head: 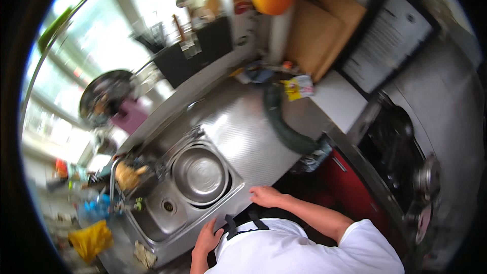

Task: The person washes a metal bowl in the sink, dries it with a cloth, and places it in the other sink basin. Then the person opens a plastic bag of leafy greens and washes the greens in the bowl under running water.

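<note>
My left hand (pixel 207 236) is at the front edge of the steel sink counter (pixel 243 133), its thumb apart from the fingers and nothing in it. Farther right, my right hand (pixel 266 196) touches or hovers just over the same edge, fingers loosely bent, with no held object visible. Between and beyond them lies a double-bowl sink (pixel 167 222). A round steel basin (pixel 199 175), with what looks like some water in it, sits in its right bowl. A long, curved dark green gourd (pixel 285 125) rests on the counter's right part, its near end by a crumpled plastic bag (pixel 314 160).
A wok (pixel 392 133) and a steel pot (pixel 426 179) stand on the stove at right. Red cabinet doors (pixel 346 175) are below. A framed document (pixel 388 38) leans behind, near cutting boards (pixel 315 30). A yellow cloth or bag (pixel 91 239) lies at left.
</note>
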The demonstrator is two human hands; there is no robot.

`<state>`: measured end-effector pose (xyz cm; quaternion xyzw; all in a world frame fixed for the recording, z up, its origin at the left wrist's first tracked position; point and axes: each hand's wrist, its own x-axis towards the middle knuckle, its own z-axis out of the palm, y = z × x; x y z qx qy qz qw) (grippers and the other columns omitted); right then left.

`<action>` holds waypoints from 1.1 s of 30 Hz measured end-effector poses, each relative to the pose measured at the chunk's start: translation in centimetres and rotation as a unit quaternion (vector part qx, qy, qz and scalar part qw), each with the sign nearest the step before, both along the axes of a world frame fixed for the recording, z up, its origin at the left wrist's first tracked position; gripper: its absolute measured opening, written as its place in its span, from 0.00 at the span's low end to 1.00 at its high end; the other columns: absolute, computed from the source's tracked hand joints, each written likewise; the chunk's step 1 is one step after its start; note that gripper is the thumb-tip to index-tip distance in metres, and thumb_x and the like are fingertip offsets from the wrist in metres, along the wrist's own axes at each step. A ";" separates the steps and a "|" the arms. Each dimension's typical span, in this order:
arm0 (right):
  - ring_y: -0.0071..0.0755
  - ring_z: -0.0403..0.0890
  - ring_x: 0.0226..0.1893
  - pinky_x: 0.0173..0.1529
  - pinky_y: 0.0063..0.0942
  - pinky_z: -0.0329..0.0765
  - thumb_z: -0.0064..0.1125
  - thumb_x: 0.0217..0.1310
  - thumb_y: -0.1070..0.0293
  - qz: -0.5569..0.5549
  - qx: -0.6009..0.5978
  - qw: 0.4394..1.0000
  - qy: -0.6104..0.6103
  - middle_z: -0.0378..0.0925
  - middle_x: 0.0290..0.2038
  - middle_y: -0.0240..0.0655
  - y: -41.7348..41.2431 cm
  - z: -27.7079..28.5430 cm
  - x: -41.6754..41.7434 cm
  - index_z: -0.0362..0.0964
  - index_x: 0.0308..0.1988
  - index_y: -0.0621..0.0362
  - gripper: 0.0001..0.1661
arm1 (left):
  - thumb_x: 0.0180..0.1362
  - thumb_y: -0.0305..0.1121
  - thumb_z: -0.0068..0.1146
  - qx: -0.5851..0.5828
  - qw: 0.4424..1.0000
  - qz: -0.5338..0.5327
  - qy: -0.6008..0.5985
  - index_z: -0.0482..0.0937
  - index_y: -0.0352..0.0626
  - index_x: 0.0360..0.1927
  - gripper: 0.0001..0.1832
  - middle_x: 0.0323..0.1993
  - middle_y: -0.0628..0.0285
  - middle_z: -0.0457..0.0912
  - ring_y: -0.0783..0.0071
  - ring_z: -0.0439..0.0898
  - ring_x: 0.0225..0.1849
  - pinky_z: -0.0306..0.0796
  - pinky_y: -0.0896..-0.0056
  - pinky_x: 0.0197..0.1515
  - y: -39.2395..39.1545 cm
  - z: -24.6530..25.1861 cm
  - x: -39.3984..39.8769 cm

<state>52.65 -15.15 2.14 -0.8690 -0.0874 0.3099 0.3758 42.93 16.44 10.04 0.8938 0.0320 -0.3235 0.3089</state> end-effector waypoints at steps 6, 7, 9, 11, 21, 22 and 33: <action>0.60 0.85 0.46 0.52 0.51 0.79 0.58 0.62 0.60 -0.112 0.126 0.986 -0.019 0.84 0.41 0.55 3.2 4.9 0.1 0.79 0.48 0.59 0.18 | 0.66 0.35 0.62 -0.187 0.982 0.004 0.033 0.68 0.34 0.71 0.32 0.63 0.43 0.77 0.52 0.80 0.61 0.75 0.56 0.60 -1.8 -4.8 4.8; 0.61 0.85 0.45 0.51 0.51 0.79 0.58 0.62 0.61 -0.143 0.129 0.981 0.015 0.84 0.40 0.55 2.9 8.0 -0.1 0.79 0.48 0.60 0.18 | 0.68 0.29 0.58 -0.218 0.976 -0.026 0.011 0.67 0.31 0.70 0.29 0.61 0.46 0.79 0.64 0.80 0.59 0.75 0.66 0.58 -2.0 -6.7 6.1; 0.60 0.85 0.46 0.51 0.51 0.79 0.58 0.63 0.62 -0.193 0.158 0.967 -0.039 0.84 0.41 0.57 2.3 7.0 -2.0 0.77 0.50 0.64 0.21 | 0.68 0.29 0.57 -0.208 0.970 -0.126 0.003 0.66 0.30 0.71 0.29 0.62 0.45 0.78 0.63 0.81 0.57 0.75 0.65 0.57 -5.0 -5.3 9.1; 0.58 0.85 0.47 0.52 0.49 0.79 0.58 0.63 0.62 -0.221 0.142 0.964 -0.050 0.84 0.42 0.55 1.1 7.8 -3.9 0.76 0.53 0.65 0.22 | 0.69 0.29 0.57 -0.239 0.954 -0.181 -0.006 0.65 0.32 0.72 0.30 0.62 0.44 0.78 0.62 0.81 0.57 0.76 0.64 0.57 -6.9 -5.1 11.1; 0.48 0.87 0.49 0.53 0.40 0.81 0.60 0.68 0.58 -0.457 0.061 0.886 -0.048 0.86 0.47 0.49 -3.1 5.5 -16.2 0.76 0.55 0.65 0.25 | 0.65 0.33 0.65 -0.200 0.936 -0.289 0.006 0.68 0.37 0.72 0.33 0.63 0.46 0.79 0.56 0.81 0.58 0.76 0.58 0.55 -10.4 -5.4 12.5; 0.48 0.87 0.49 0.54 0.40 0.81 0.61 0.68 0.58 -0.465 0.058 0.883 -0.041 0.86 0.48 0.49 -3.1 4.6 -16.9 0.76 0.55 0.64 0.24 | 0.65 0.34 0.65 -0.200 0.935 -0.293 0.015 0.68 0.37 0.71 0.33 0.62 0.46 0.79 0.56 0.81 0.58 0.76 0.58 0.55 -10.4 -5.8 12.0; 0.47 0.87 0.47 0.53 0.40 0.81 0.61 0.69 0.58 -0.407 0.071 0.909 -0.042 0.86 0.46 0.47 -6.7 6.8 -17.1 0.75 0.55 0.63 0.23 | 0.65 0.35 0.65 -0.182 0.943 -0.274 0.058 0.67 0.31 0.71 0.34 0.63 0.43 0.78 0.55 0.82 0.59 0.75 0.62 0.60 -11.3 -5.3 5.3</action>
